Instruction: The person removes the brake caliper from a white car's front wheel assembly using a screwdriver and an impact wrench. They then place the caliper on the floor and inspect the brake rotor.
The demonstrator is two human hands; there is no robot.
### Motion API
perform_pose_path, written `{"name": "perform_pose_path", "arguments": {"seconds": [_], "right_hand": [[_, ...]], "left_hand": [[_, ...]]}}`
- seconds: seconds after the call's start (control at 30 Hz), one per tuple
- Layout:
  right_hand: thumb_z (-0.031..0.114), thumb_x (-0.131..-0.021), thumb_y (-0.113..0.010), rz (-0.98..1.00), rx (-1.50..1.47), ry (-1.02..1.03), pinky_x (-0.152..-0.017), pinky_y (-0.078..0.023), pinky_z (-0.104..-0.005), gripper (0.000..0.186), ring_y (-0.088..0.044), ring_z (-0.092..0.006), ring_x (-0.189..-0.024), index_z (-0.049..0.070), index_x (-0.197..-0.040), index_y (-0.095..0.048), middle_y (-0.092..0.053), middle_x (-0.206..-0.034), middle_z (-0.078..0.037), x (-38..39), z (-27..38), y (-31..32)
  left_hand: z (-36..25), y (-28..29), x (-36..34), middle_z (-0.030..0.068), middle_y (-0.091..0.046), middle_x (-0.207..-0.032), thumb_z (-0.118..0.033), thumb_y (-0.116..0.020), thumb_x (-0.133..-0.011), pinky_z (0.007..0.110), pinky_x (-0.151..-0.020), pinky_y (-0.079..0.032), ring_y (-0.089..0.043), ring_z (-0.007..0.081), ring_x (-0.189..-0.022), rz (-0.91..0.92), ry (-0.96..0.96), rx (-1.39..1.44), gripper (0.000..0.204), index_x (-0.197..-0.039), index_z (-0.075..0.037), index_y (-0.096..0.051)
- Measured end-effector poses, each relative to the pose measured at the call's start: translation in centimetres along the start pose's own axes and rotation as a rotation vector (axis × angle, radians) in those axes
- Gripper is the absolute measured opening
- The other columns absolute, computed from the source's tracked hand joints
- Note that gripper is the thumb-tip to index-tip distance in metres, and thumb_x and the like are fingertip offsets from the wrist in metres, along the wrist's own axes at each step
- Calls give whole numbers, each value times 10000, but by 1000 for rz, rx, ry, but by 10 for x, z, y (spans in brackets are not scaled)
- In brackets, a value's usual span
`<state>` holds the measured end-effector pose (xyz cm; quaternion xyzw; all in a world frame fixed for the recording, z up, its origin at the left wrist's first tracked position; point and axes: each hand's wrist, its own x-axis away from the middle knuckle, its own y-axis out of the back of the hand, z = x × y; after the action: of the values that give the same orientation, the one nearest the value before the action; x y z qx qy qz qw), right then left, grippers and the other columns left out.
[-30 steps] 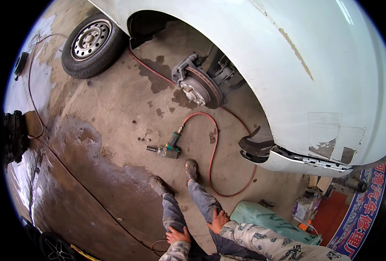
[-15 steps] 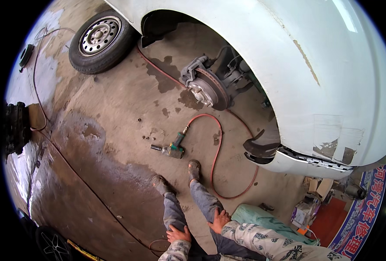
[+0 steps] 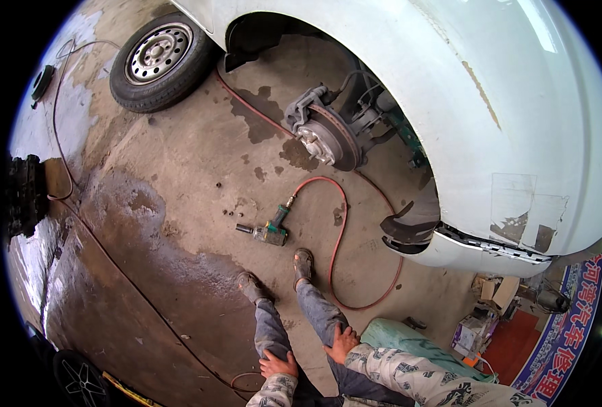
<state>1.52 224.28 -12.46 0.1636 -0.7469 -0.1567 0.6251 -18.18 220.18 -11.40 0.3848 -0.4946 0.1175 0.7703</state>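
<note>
My left hand (image 3: 278,366) lies on my left knee, its fingers apart over the grey trousers (image 3: 271,328). My right hand (image 3: 342,344) rests on the other knee, fingers spread and holding nothing. Beyond my feet a green and grey impact wrench (image 3: 271,232) with a dark socket lies on the floor, joined to a red air hose (image 3: 342,224). Several small dark nuts (image 3: 230,214) lie beside it. Farther off, a bare brake disc and hub (image 3: 325,140) show in the wheel arch of a white vehicle (image 3: 477,129), the wheel off it.
A wheel with its tyre (image 3: 158,61) lies at the far left by the vehicle. A darker hose (image 3: 121,271) crosses the wet concrete floor. A dark engine-like block (image 3: 27,197) stands at the left edge. Cardboard boxes (image 3: 476,331) and a lettered banner (image 3: 572,332) are at right.
The view has shifted very slightly. My hands stay on my knees, and the wrench and hose lie as before.
</note>
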Motion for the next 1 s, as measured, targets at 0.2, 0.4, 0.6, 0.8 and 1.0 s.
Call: {"name": "perform_pose_path", "arguments": {"seconds": [0.2,0.4,0.6,0.8,1.0], "right_hand": [[552,-783,-717,-1,-16,4,-905,-425,-543,967,-513,-413,-1105,37,-1486,-297,-465,-1239,-258,1,-1,-3],[549,-785,-717,5,-20,8,-907,-425,-547,968,-512,-414,-1102,39,-1488,-289,-459,-1248,-263,3,-1,-1],[541,-788,-718,2,-13,-3,-911,-425,-541,960,-515,-412,-1100,39,-1484,-288,-464,-1241,-263,3,0,-4],[539,-774,-729,-8,-27,10,-927,-430,-542,973,-528,-426,-1098,33,-1479,-290,-483,-1221,-275,4,-1,-4],[536,-766,-735,-16,-37,12,-931,-429,-557,989,-526,-438,-1099,29,-1481,-278,-482,-1218,-285,5,-3,-6]], "left_hand": [[2,-3,1,236,-476,-1200,-538,-682,-808,504,-916,-448,-557,414,-1083,-5,-2,-9,912,-1474,-26,-325],[4,-5,0,235,-477,-1198,-542,-681,-808,503,-912,-448,-558,411,-1082,-12,-2,-12,914,-1473,-25,-326],[3,-3,2,237,-476,-1203,-544,-675,-812,505,-910,-451,-559,415,-1082,-3,-11,-9,917,-1476,-22,-318],[4,-2,2,244,-477,-1212,-552,-663,-817,509,-920,-448,-558,423,-1089,27,-1,-19,917,-1479,-27,-308],[4,-4,3,248,-479,-1212,-547,-671,-810,515,-917,-448,-558,427,-1091,14,-6,-15,918,-1473,-26,-309]]}}
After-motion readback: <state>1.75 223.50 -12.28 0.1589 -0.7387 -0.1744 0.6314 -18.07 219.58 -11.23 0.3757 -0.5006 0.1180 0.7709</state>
